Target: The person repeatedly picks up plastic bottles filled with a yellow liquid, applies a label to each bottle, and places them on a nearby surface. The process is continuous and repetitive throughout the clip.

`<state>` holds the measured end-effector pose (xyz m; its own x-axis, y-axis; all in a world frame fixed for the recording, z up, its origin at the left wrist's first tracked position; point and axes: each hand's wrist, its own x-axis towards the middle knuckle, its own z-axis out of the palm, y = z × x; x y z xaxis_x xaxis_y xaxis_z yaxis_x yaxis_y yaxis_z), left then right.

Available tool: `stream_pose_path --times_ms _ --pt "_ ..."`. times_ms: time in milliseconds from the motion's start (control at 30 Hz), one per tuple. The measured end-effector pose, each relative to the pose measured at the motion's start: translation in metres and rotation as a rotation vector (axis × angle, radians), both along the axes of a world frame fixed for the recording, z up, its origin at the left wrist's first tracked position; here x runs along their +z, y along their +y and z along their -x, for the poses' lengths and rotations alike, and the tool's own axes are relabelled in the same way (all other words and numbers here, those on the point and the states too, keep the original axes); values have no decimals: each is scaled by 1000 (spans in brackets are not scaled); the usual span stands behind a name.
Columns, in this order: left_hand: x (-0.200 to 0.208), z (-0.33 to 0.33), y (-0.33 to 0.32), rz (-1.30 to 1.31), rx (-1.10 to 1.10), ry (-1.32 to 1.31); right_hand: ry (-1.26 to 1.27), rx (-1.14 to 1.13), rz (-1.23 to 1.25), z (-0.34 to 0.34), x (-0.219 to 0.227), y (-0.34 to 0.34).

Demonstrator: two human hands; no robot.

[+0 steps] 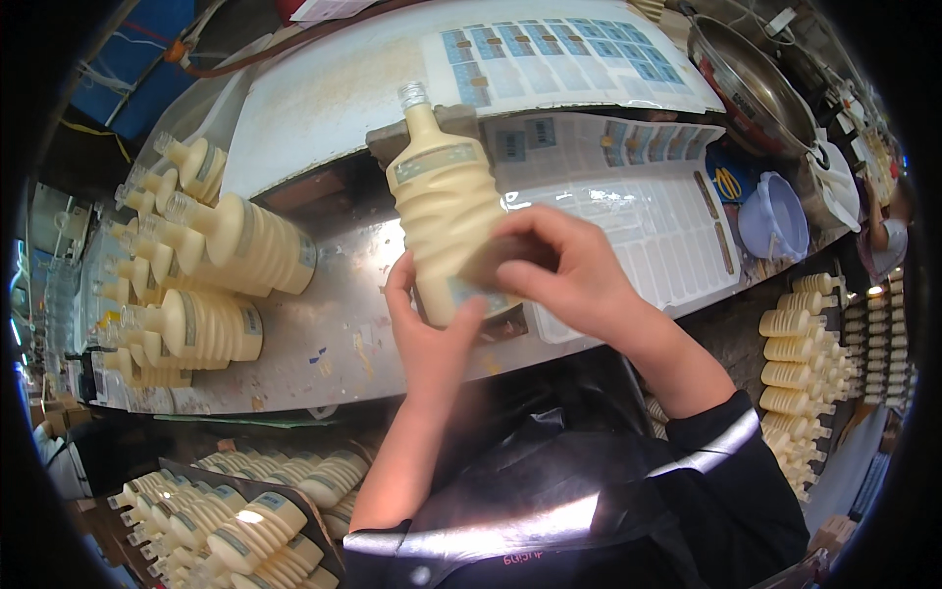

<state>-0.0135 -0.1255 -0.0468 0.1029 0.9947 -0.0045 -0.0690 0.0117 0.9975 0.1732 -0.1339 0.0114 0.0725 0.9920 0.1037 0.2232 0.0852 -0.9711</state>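
A cream-coloured bottle [446, 206] with ribbed, wavy sides and a clear neck lies tilted on a dark support [391, 139], neck pointing away from me. A pale band shows at its shoulder and a bluish label [474, 292] near its base. My left hand [432, 319] grips the lower end, fingers along the left side and thumb by the label. At the bottle's right side, my right hand [569, 265] is curled, thumb and fingers closed around a dark blurred thing [496, 260]. Motion smears it, so its kind cannot be made out.
Several matching bottles [260, 245] stand grouped at the left of the metal table [329, 358]. Label sheets [569, 59] lie on a white board, more in a wet tray [628, 226]. A lavender bucket [773, 216] and a large pan [756, 74] are right. Stacked bottles [260, 530] fill both lower sides.
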Motion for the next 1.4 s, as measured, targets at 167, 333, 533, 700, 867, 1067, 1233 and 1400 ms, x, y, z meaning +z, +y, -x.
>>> stream_pose_path --times_ms 167,333,533,700,867,1067,1233,1400 --pt "-10 7 2 -24 28 85 -647 -165 -613 -6 -7 -1" --pt "-15 11 8 3 -10 -1 -622 132 -737 21 -14 -48" --pt "-12 -1 9 -198 150 351 -161 -240 -158 32 -22 -35" --pt "-12 -9 10 -377 184 609 -349 -325 -218 34 -29 -27" --pt "-16 -11 10 -304 178 458 -305 -338 -189 19 -27 -20" --pt "-9 -6 12 -157 145 301 -540 -87 -654 9 -37 -39" --pt "-13 2 20 -26 146 132 -637 -4 -714 27 -11 -49" --pt "-9 9 23 18 106 -45 -773 43 -694 33 0 -39"
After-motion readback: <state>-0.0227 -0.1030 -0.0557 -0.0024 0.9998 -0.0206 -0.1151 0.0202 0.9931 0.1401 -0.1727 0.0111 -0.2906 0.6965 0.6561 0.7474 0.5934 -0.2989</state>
